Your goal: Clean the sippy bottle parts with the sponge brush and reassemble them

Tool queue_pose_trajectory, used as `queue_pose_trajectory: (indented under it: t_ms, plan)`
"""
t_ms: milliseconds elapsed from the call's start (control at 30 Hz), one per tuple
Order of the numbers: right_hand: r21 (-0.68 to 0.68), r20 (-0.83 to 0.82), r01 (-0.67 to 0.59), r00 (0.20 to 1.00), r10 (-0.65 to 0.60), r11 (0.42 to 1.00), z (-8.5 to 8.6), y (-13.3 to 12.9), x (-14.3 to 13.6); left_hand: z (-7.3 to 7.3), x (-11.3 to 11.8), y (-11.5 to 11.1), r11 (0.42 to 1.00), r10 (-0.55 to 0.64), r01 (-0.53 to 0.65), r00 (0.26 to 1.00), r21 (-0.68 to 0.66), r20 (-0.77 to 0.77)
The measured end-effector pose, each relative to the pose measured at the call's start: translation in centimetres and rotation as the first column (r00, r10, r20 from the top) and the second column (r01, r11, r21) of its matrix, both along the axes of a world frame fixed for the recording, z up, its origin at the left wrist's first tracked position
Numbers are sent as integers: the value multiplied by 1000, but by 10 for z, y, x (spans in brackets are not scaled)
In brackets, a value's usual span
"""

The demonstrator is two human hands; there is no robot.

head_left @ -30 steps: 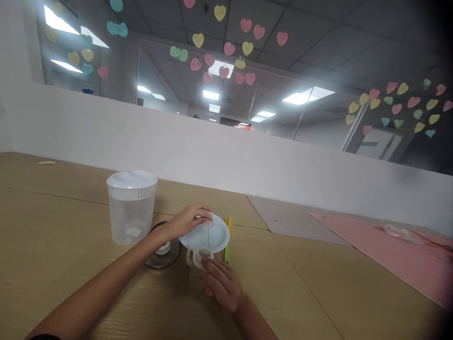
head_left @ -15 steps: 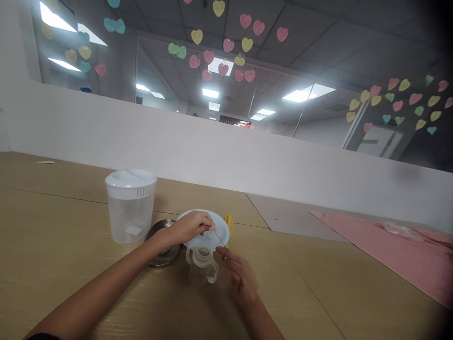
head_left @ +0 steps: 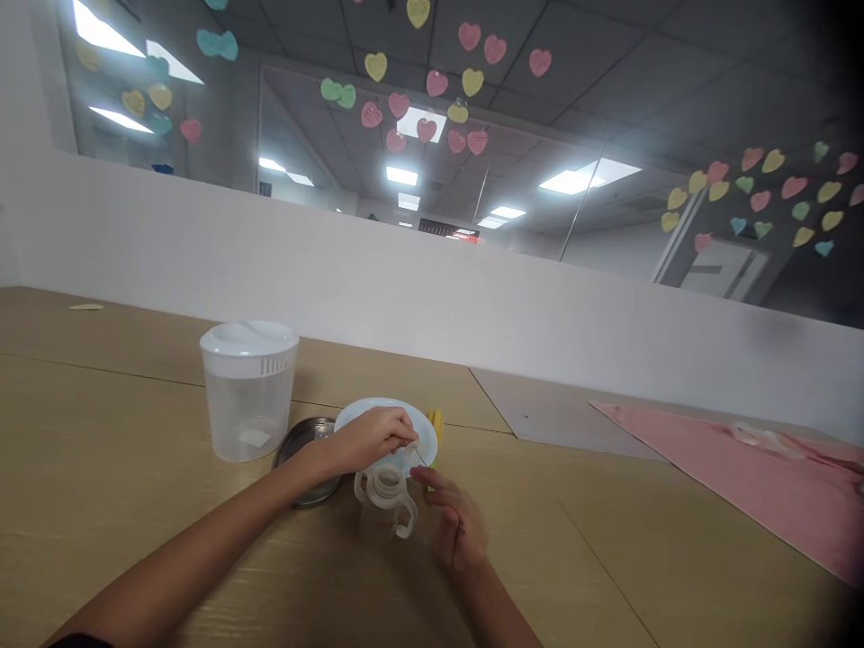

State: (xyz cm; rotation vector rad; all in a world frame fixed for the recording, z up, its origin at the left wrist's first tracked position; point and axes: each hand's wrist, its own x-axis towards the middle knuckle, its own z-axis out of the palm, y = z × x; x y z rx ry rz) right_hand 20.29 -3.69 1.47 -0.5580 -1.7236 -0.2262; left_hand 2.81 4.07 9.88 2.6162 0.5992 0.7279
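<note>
My left hand is closed, pinching a small whitish piece above the plate's front right part. A thin stick runs from that piece to my right hand, whose bent fingers are closed round its other end, largely hidden. Just below and between my hands, a clear two-handled baby bottle stands upright with its mouth uncovered. Behind it lies a pale blue plate, partly covered by my left hand. A shallow round metal dish is partly under my left forearm.
A clear bucket with a white lid stands at the left. Something yellow shows behind the plate's right edge. A pink sheet lies at the right. A white wall with windows above bounds the table's back.
My left hand has shifted slightly right with the whitish piece, so less of the thin stick shows between my hands. My right hand's fingers have moved slightly; the bottle stays in place.
</note>
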Motion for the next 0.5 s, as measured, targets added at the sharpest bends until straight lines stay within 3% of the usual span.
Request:
queue_pose_trajectory:
  t_ms: [333,500]
  plan:
    - [-27,3,7,1000,-7,1000,-3,3,-1,2,3,-10,995,-24,27,999,96,-40]
    - [-102,5,73,997,-73,992,-5,11,-1,-5,2,1,995,6,1,998,103,-64]
